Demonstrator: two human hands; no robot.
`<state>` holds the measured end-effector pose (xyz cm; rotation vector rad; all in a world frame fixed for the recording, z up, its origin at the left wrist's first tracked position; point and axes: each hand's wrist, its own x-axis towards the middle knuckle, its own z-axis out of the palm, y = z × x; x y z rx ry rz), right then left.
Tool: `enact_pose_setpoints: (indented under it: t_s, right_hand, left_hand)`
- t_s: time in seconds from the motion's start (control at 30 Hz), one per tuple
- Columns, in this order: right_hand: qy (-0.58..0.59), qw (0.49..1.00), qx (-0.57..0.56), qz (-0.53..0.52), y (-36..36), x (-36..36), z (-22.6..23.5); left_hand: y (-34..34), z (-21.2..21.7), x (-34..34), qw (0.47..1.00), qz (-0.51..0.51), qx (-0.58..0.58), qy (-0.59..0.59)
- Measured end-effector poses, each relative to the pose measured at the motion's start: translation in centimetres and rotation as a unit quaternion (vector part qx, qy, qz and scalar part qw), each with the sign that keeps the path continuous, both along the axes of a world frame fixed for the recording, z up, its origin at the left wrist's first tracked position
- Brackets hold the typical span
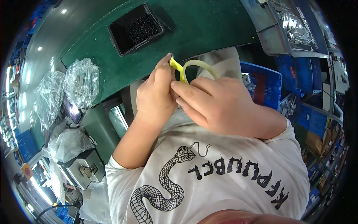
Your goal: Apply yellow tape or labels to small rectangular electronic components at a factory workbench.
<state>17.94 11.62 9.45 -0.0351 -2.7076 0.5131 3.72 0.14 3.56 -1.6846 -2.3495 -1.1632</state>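
Note:
My right hand (223,102) is closed around a roll of yellow tape (200,63), whose pale ring stands up above the fingers. A bright yellow strip of tape (178,67) stretches from the roll to the fingertips of my left hand (154,91). Those left fingers are closed in a pinch, and a small dark piece (171,56) peeks out at their tip, against the strip's end. Most of that piece is hidden by the fingers. Both hands nearly touch, held above my lap at the green table's edge.
On the green table (209,26) a black bin (123,48) holds many small black parts. Clear plastic bags (82,80) lie at the left, above a grey metal device (84,168). At the right are a blue crate (274,84) and a grey bin (270,31) with metal parts.

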Motion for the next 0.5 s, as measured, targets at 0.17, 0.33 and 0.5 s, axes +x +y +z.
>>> enact_pose_setpoints:
  t_s: [0.17,0.33,0.5]
  right_hand:
    - [-0.007,1.0,-0.005,0.007,-0.2,0.0,0.5]
    - [-0.009,1.0,-0.023,0.011,-0.2,-0.1,0.5]
    - [-0.009,0.999,-0.043,0.007,-0.1,-0.1,0.6]
  left_hand:
    - [0.8,-1.1,0.4,0.993,0.024,0.107,-0.048]
    - [-0.2,0.9,0.5,0.997,0.014,-0.029,-0.074]
    - [0.1,0.4,0.0,1.0,0.008,-0.009,-0.006]
